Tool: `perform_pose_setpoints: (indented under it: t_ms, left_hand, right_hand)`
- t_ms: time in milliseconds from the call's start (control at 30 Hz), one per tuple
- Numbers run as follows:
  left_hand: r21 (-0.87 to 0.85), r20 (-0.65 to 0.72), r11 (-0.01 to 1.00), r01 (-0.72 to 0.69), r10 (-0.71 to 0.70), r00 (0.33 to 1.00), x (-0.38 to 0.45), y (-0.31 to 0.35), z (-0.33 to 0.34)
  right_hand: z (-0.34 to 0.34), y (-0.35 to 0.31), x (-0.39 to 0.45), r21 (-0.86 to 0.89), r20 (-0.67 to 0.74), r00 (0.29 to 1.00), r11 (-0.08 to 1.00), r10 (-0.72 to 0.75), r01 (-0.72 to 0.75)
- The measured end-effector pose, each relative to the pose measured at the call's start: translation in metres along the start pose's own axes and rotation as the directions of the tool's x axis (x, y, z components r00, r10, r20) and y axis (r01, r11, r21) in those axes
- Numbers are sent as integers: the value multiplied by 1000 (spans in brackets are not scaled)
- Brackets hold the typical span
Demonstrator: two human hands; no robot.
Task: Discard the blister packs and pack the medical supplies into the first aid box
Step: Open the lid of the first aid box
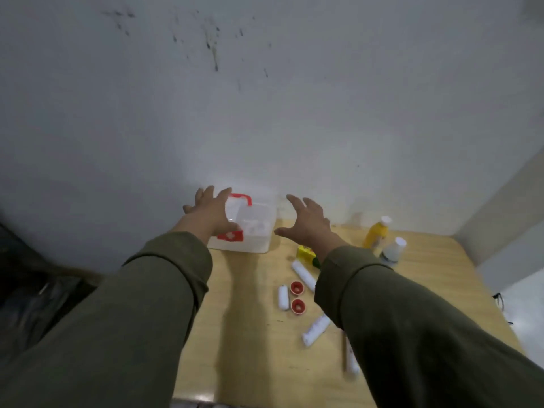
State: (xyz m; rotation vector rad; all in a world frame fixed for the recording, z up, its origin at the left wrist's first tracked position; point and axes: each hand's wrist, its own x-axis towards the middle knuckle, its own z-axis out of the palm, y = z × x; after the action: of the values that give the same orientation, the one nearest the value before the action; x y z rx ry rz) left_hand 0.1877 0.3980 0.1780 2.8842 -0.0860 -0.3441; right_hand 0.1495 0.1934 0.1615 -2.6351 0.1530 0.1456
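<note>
A translucent white first aid box (253, 228) with a red handle and a red cross label stands at the far left of the wooden table (253, 334), against the wall. My left hand (210, 212) rests on the box's left side, fingers spread. My right hand (306, 222) hovers just right of the box, fingers apart, holding nothing. Several white bandage rolls (303, 273) lie on the table, with two red caps (297, 287) between them. A yellow packet (304, 253) lies partly under my right wrist.
A yellow bottle (376, 232) and a white bottle (393, 250) stand at the table's far right. A dark bin bag (32, 290) sits on the left, off the table. The grey wall rises right behind the box.
</note>
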Motion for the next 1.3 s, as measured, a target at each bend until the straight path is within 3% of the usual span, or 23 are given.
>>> perform_pose_setpoints:
  t_ms: [333, 500, 900, 967, 1033, 1133, 1200, 1300]
  left_hand:
    - [-257, 93, 965, -48, 74, 993, 62, -75, 40]
    - [-337, 70, 939, -75, 104, 992, 73, -91, 51]
    - [-310, 23, 945, -102, 115, 993, 31, -109, 66]
    - [-318, 10, 942, -104, 113, 994, 25, -113, 71]
    - [-329, -11, 937, -114, 117, 993, 20, -114, 73]
    - [-363, -36, 923, -129, 124, 992, 14, -112, 75]
    - [-365, -48, 922, -132, 123, 991, 11, -111, 77]
    - [-340, -63, 931, -133, 118, 991, 8, -111, 77]
  right_hand:
    - [70, -40, 44, 198, 107, 991, 974, 85, -105]
    - [88, -53, 51, 224, 71, 991, 966, 115, -128]
    - [99, -58, 8, 196, 79, 995, 978, 56, -71]
    - [102, -56, 2, 144, 72, 996, 987, 59, -69]
    - [107, -52, -2, -61, 9, 999, 997, 37, -37]
    - [119, -51, -9, -380, -75, 985, 918, -158, 118]
    - [129, -53, -14, -460, -67, 956, 859, -284, 223]
    - [144, -54, -15, -505, -68, 934, 820, -352, 272]
